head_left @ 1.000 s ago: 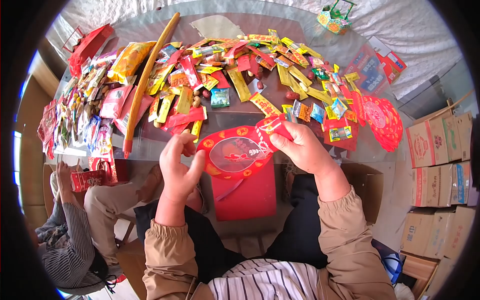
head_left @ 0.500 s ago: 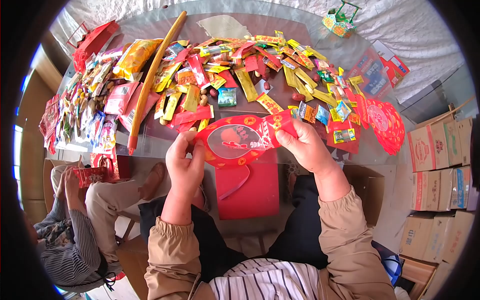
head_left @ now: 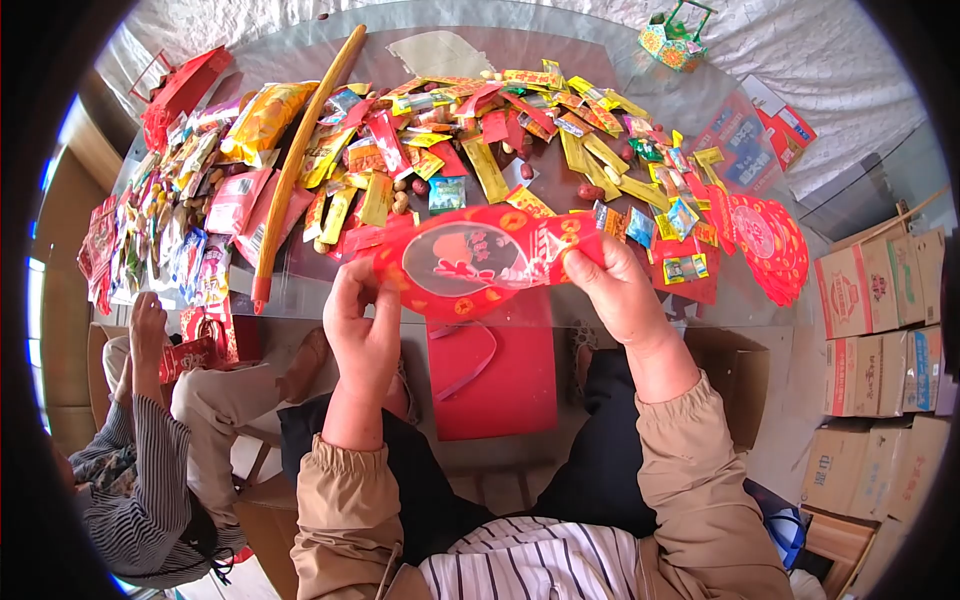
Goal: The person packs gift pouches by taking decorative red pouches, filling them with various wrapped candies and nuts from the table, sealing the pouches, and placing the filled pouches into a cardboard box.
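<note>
Head view: our left hand [head_left: 362,312] pinches one end of a red pouch [head_left: 465,262] and our right hand [head_left: 625,295] grips the other, at the near edge of the table [head_left: 325,290]. Beyond it we see sweets [head_left: 485,170] heaped beside a stick [head_left: 298,153].

Tan sleeves [head_left: 695,470] end in gathered cuffs [head_left: 678,398]; the white shirt [head_left: 530,560] is dark-striped.

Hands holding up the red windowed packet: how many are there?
2: the person's left hand at the packet's left end, and the right hand at the right end of the red windowed packet.
</note>
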Action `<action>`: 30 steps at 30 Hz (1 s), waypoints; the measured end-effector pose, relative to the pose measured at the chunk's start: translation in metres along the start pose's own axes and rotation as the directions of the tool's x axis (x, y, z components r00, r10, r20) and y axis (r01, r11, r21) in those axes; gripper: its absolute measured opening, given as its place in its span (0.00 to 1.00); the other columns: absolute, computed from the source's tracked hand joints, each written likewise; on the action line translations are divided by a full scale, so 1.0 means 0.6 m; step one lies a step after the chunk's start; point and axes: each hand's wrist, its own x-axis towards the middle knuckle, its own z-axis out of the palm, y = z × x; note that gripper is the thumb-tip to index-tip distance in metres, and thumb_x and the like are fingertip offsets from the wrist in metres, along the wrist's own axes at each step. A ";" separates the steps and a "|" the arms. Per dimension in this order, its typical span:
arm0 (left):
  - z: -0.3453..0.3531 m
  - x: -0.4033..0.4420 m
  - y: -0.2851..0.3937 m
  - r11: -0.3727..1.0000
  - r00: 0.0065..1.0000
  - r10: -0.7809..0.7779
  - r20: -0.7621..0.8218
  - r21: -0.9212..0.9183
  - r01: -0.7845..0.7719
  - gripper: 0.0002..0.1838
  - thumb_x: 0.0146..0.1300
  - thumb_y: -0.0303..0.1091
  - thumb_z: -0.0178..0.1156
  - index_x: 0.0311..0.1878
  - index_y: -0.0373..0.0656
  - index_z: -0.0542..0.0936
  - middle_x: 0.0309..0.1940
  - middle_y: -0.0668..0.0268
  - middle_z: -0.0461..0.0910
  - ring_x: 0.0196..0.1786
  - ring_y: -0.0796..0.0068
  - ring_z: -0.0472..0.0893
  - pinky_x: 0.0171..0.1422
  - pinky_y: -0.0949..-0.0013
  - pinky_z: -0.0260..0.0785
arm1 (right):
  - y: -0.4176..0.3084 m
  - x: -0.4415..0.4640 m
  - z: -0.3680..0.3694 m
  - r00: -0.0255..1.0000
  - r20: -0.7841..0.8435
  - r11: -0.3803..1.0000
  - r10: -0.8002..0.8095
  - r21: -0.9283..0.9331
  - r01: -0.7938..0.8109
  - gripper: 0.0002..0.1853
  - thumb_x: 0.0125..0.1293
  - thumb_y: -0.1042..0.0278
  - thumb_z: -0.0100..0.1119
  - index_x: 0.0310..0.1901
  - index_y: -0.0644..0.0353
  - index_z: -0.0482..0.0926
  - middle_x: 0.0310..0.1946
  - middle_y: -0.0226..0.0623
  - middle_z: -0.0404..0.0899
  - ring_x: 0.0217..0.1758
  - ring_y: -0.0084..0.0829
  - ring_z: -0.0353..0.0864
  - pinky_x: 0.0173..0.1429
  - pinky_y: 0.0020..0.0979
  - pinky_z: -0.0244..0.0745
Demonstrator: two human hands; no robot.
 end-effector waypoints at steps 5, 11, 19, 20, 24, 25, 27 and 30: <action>0.006 -0.003 -0.005 0.998 0.999 0.029 0.034 0.049 -0.030 0.07 0.67 0.16 0.58 0.46 0.36 0.77 0.32 0.72 0.74 0.34 0.86 0.73 0.40 0.79 0.68 | 0.010 0.001 -0.007 0.999 -0.033 0.997 -0.025 0.076 0.028 0.12 0.79 0.60 0.56 0.53 0.59 0.81 0.40 0.20 0.79 0.44 0.13 0.72 0.52 0.23 0.70; 0.014 -0.006 0.001 0.981 0.991 -0.132 0.031 -0.139 0.135 0.09 0.67 0.17 0.58 0.48 0.38 0.76 0.34 0.75 0.73 0.36 0.89 0.72 0.42 0.80 0.67 | 0.001 0.000 0.001 0.997 -0.075 0.986 -0.019 0.164 0.031 0.13 0.79 0.61 0.57 0.56 0.59 0.80 0.42 0.19 0.79 0.45 0.13 0.73 0.54 0.23 0.70; 0.025 -0.004 0.022 0.955 0.985 -0.164 0.045 -0.245 0.170 0.07 0.70 0.18 0.56 0.47 0.38 0.78 0.35 0.76 0.75 0.36 0.90 0.71 0.43 0.81 0.65 | 0.008 0.001 0.003 0.995 -0.086 0.970 -0.039 0.235 0.059 0.15 0.79 0.61 0.56 0.60 0.58 0.79 0.48 0.21 0.82 0.50 0.13 0.75 0.58 0.24 0.70; 0.025 -0.005 0.020 0.965 0.987 -0.149 0.056 -0.210 0.157 0.07 0.70 0.18 0.56 0.48 0.38 0.78 0.36 0.76 0.76 0.37 0.90 0.72 0.43 0.81 0.65 | 0.007 0.001 0.003 0.996 -0.082 0.965 -0.039 0.254 0.059 0.15 0.79 0.61 0.56 0.60 0.59 0.79 0.49 0.22 0.82 0.51 0.14 0.75 0.59 0.24 0.70; 0.027 -0.011 0.003 0.963 0.988 -0.132 0.077 -0.225 0.146 0.11 0.71 0.19 0.56 0.54 0.39 0.78 0.41 0.74 0.79 0.40 0.89 0.74 0.46 0.81 0.66 | 0.014 0.002 -0.001 0.998 -0.048 0.945 -0.047 0.323 0.060 0.15 0.79 0.63 0.56 0.60 0.59 0.79 0.51 0.23 0.82 0.54 0.15 0.76 0.63 0.26 0.70; 0.029 -0.009 0.003 0.951 0.989 -0.133 0.070 -0.271 0.147 0.12 0.71 0.19 0.57 0.55 0.38 0.78 0.41 0.74 0.79 0.41 0.89 0.74 0.46 0.81 0.66 | 0.016 0.002 -0.002 0.998 -0.034 0.939 -0.051 0.338 0.059 0.15 0.79 0.63 0.55 0.60 0.60 0.79 0.52 0.23 0.82 0.55 0.16 0.76 0.64 0.27 0.70; 0.030 -0.008 0.008 0.933 0.986 -0.150 0.075 -0.319 0.167 0.13 0.71 0.19 0.56 0.56 0.39 0.78 0.42 0.74 0.80 0.41 0.88 0.75 0.48 0.80 0.67 | 0.013 0.001 0.002 0.996 -0.059 0.929 -0.059 0.362 0.077 0.14 0.80 0.64 0.55 0.60 0.60 0.78 0.52 0.23 0.82 0.56 0.16 0.76 0.66 0.27 0.69; 0.038 -0.010 0.017 0.930 0.979 -0.180 0.095 -0.307 0.201 0.13 0.71 0.20 0.57 0.56 0.39 0.78 0.42 0.73 0.81 0.40 0.88 0.75 0.46 0.80 0.68 | 0.013 0.000 0.003 0.996 -0.061 0.914 -0.062 0.398 0.082 0.14 0.80 0.66 0.55 0.61 0.60 0.78 0.53 0.24 0.81 0.57 0.16 0.75 0.66 0.27 0.67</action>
